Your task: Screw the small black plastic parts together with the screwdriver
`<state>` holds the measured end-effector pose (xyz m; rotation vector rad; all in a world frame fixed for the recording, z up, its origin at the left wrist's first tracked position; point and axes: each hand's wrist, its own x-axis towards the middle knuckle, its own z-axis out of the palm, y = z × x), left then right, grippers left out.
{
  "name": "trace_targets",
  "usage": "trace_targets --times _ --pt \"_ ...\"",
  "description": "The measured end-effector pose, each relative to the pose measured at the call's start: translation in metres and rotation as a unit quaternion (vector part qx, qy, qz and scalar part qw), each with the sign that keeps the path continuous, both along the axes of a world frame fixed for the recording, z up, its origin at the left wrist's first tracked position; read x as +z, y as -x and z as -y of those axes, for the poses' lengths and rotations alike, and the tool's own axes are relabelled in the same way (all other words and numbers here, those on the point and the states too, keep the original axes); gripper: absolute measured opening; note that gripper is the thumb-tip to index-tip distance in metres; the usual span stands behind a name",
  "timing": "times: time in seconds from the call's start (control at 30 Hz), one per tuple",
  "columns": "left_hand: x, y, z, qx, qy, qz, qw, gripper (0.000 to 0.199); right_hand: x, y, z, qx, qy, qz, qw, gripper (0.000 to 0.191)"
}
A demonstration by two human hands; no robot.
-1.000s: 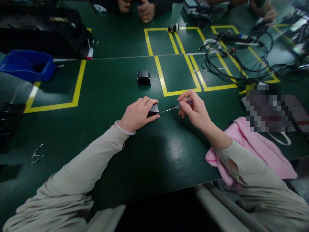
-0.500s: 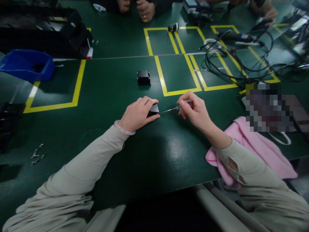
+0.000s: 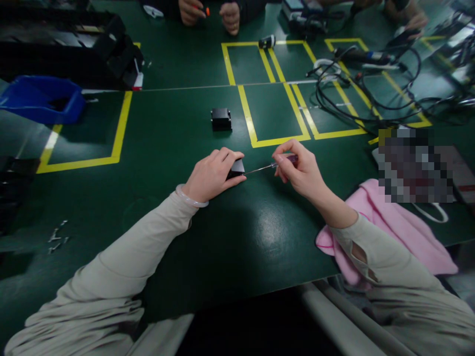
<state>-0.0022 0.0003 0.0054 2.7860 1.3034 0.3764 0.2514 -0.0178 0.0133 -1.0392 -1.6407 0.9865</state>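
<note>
My left hand (image 3: pixel 214 172) is closed around a small black box-shaped part (image 3: pixel 236 168), pressing it to the green table; most of the part is hidden under my fingers. A screwdriver (image 3: pixel 261 169) with a thin metal shaft is pinched by its dark reddish handle in my right hand (image 3: pixel 299 165). Its tip meets the right-hand edge of the part, near my left thumb. Just beyond my left hand stands a second black box-shaped part (image 3: pixel 221 118), with small shiny bits at its sides.
A blue bin (image 3: pixel 69 104) and black racks (image 3: pixel 107 49) stand at the left. Several small metal pieces (image 3: pixel 57 238) lie near left. At right are a pink cloth (image 3: pixel 393 227) and tangled black cables (image 3: pixel 322 109). A co-worker's hands (image 3: pixel 230 17) are across the table.
My hands, the part and the screwdriver stay almost in place. Across the table, the co-worker's hands have moved apart, and a small orange-tipped item shows in one of them.
</note>
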Motion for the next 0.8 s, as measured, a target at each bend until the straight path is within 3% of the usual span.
trace_targets --times 0.8 --pt "0.0002 -0.0004 -0.0005 0.0 0.006 0.001 1.0 0.05 -0.0014 0.0006 -0.0006 -0.013 -0.009 -0.004 1.0 0.028"
